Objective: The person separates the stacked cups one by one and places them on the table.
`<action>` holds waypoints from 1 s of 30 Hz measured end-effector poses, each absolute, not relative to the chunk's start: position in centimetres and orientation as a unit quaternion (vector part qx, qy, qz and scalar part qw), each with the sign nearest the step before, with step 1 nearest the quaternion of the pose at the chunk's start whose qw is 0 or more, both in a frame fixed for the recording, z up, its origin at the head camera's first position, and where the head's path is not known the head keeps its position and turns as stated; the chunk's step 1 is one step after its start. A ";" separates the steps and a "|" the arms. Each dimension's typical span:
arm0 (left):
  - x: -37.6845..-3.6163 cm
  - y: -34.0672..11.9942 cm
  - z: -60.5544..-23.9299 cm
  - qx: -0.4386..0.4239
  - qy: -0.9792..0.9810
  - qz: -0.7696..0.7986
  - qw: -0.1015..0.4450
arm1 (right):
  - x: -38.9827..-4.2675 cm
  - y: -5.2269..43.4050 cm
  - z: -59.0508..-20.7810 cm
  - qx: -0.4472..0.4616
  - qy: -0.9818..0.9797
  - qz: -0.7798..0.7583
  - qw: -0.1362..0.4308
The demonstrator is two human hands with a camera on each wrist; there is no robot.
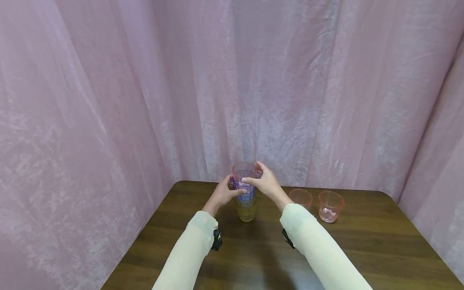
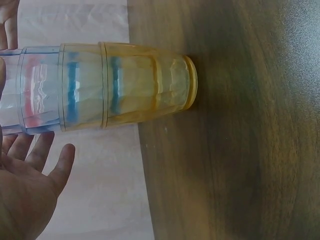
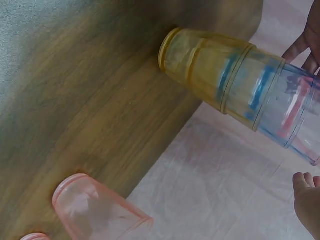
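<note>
A stack of clear plastic cups [image 1: 246,201] stands upright on the brown wooden table [image 1: 253,249]: yellow cups [image 2: 145,85] at the bottom, blue cups [image 3: 270,100] above them and a pink cup [image 1: 243,171] on top. My right hand [image 1: 266,182] holds the pink top cup, fingers across its front and thumb at the rim. My left hand [image 1: 224,194] lies against the stack's left side at the blue cups. In the left wrist view the left hand [image 2: 25,190] shows a flat palm and straight fingers. Only the right hand's thumb [image 3: 307,200] shows in the right wrist view.
Two loose pink cups [image 1: 300,198] [image 1: 330,206] stand upright to the right of the stack, near the table's back edge. One of them [image 3: 95,207] appears in the right wrist view. A pink curtain [image 1: 145,100] surrounds the table at the back and sides.
</note>
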State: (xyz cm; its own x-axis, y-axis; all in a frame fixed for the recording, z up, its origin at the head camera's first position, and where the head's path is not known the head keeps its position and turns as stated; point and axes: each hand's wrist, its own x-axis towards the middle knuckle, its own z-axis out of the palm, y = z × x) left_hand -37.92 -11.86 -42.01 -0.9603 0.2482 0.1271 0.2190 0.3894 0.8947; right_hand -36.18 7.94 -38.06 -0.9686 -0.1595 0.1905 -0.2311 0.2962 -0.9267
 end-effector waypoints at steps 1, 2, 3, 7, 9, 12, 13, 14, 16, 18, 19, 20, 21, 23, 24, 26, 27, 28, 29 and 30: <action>-37.9 -11.8 -42.0 0.141 0.833 0.535 0.012 | -36.2 7.8 -38.0 0.122 -0.805 0.579 0.030; -37.9 -11.8 -41.9 0.138 0.833 0.535 0.013 | -36.2 7.7 -37.9 0.122 -0.806 0.578 0.031; -38.4 -11.9 -42.3 0.138 0.834 0.534 0.011 | -36.3 7.6 -37.9 0.123 -0.809 0.574 0.032; -38.5 -11.9 -42.3 0.146 0.834 0.533 -0.001 | -36.6 7.4 -38.1 0.120 -0.816 0.565 0.040; -38.5 -11.9 -42.4 0.149 0.834 0.531 -0.002 | -36.6 7.4 -38.3 0.118 -0.818 0.562 0.042; -38.3 -12.0 -42.7 0.144 0.839 0.525 0.004 | -36.4 7.3 -38.6 0.116 -0.817 0.563 0.039; -38.3 -12.1 -42.7 0.141 0.841 0.522 0.007 | -36.4 7.3 -38.7 0.116 -0.817 0.563 0.038; -38.2 -12.1 -42.7 0.138 0.842 0.522 0.010 | -36.4 7.3 -38.7 0.116 -0.817 0.564 0.037; -38.2 -12.2 -42.7 0.135 0.842 0.523 0.013 | -36.4 7.3 -38.7 0.117 -0.817 0.564 0.038; -38.2 -12.2 -42.5 0.132 0.840 0.525 0.015 | -36.4 7.3 -38.6 0.119 -0.817 0.562 0.044; -38.2 -12.2 -42.5 0.134 0.840 0.526 0.013 | -36.5 7.3 -38.5 0.119 -0.818 0.561 0.048; -38.2 -12.3 -42.5 0.134 0.840 0.526 0.012 | -36.5 7.3 -38.5 0.120 -0.818 0.560 0.051; -38.2 -12.3 -42.5 0.135 0.840 0.525 0.011 | -36.5 7.3 -38.4 0.121 -0.821 0.556 0.053; -38.3 -12.4 -42.6 0.137 0.841 0.524 0.009 | -36.5 7.1 -38.4 0.117 -0.823 0.554 0.055; -38.3 -12.4 -42.7 0.139 0.841 0.523 0.008 | -36.5 7.1 -38.4 0.113 -0.823 0.555 0.054; -38.4 -12.2 -42.8 0.142 0.840 0.524 0.009 | -36.5 7.1 -38.2 0.105 -0.821 0.558 0.054; -38.5 -12.1 -42.8 0.144 0.839 0.525 0.009 | -36.5 7.2 -38.2 0.102 -0.820 0.560 0.055; -38.5 -12.0 -42.9 0.144 0.837 0.527 0.008 | -36.4 7.2 -38.1 0.100 -0.819 0.562 0.056; -38.5 -12.0 -42.8 0.144 0.837 0.528 0.007 | -36.4 7.2 -38.0 0.098 -0.818 0.564 0.058; -38.5 -11.9 -42.8 0.143 0.836 0.529 0.005 | -36.4 7.3 -37.9 0.097 -0.816 0.566 0.059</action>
State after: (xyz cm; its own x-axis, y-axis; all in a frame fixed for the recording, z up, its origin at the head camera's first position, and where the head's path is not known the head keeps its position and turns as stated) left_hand -38.52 -11.85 -42.78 -0.9588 0.2457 0.1427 0.2343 0.3992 0.8865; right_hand -36.36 7.27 -37.94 -0.9740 -0.0923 0.2068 -0.2260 0.3402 -0.9128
